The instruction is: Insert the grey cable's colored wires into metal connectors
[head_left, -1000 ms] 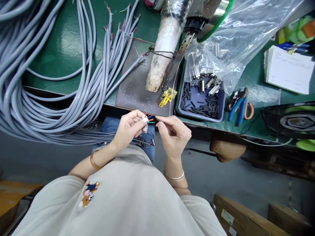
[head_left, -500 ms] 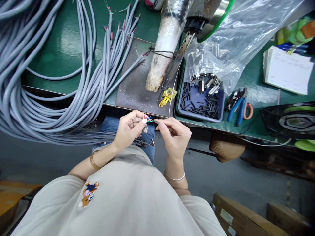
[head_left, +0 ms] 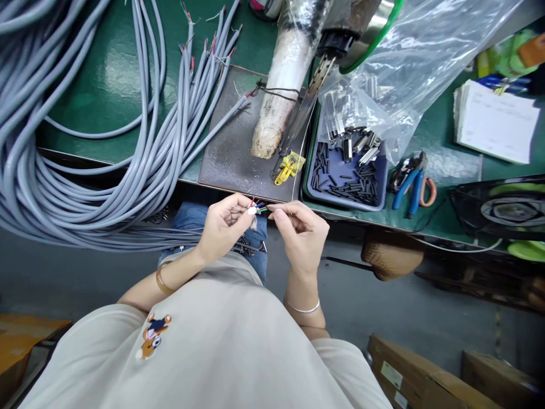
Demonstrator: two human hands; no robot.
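Observation:
My left hand [head_left: 223, 227] pinches a cable end just off the table's front edge. Thin coloured wires [head_left: 259, 207], red, blue and green among them, fan out past its fingertips, beside a small white piece at the thumb. My right hand [head_left: 301, 232] is closed in a pinch at the tips of these wires, from the right. Several grey cables [head_left: 170, 153] lie in a large bundle to the left, some with stripped coloured ends on the green table [head_left: 110, 74].
A dark plate [head_left: 225, 165] lies ahead, under a white wrapped rod [head_left: 283, 79] and a yellow clip [head_left: 285, 170]. To the right are a tray [head_left: 378, 205] of black tubes and metal connectors, blue-handled pliers [head_left: 406, 187], a plastic bag [head_left: 430, 62] and a paper stack [head_left: 496, 122].
The coloured wires are spread wider at my left fingertips, with red ones now pointing up. My right hand has shifted very slightly left.

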